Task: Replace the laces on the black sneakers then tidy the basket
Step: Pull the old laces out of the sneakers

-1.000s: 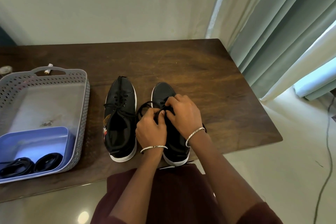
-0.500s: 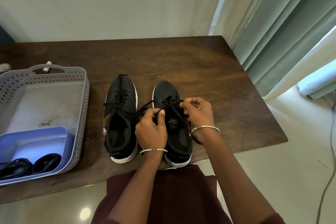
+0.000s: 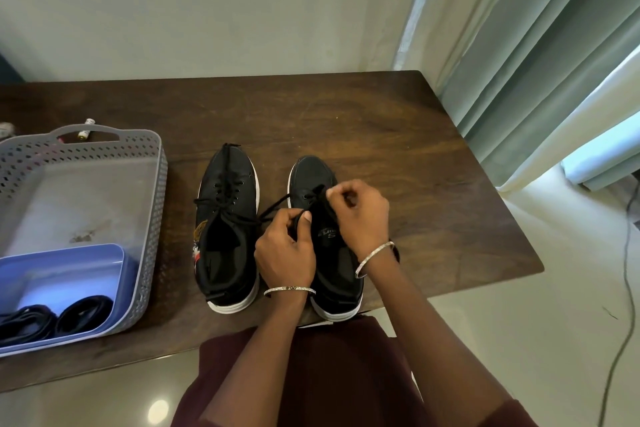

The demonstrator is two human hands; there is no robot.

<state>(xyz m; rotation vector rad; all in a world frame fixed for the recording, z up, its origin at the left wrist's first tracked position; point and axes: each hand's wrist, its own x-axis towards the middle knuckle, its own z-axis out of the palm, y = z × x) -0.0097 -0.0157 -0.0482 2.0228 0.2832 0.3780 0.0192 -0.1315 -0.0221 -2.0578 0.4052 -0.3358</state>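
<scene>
Two black sneakers with white soles stand side by side on the brown table, toes pointing away. The left sneaker [image 3: 227, 225] is laced, its lace ends lying loose. Over the right sneaker [image 3: 313, 173] my left hand [image 3: 285, 251] pinches a strand of black lace [image 3: 277, 205] between thumb and fingers. My right hand [image 3: 360, 210] pinches the other strand just above the eyelets. A grey perforated basket [image 3: 152, 218] sits at the left, holding a blue tray [image 3: 69, 274] with coiled black laces [image 3: 83, 312] in it.
The table [image 3: 398, 156] ends close to the right of the shoes and at the near edge under the heels. Small items [image 3: 85, 130] lie behind the basket. Curtains hang at the right, and a cable runs along the floor there.
Both hands were bunched together over the right sneaker's laces; now they have drawn apart, the right hand moving right and up with its strand. The lace between them is pulled straighter.
</scene>
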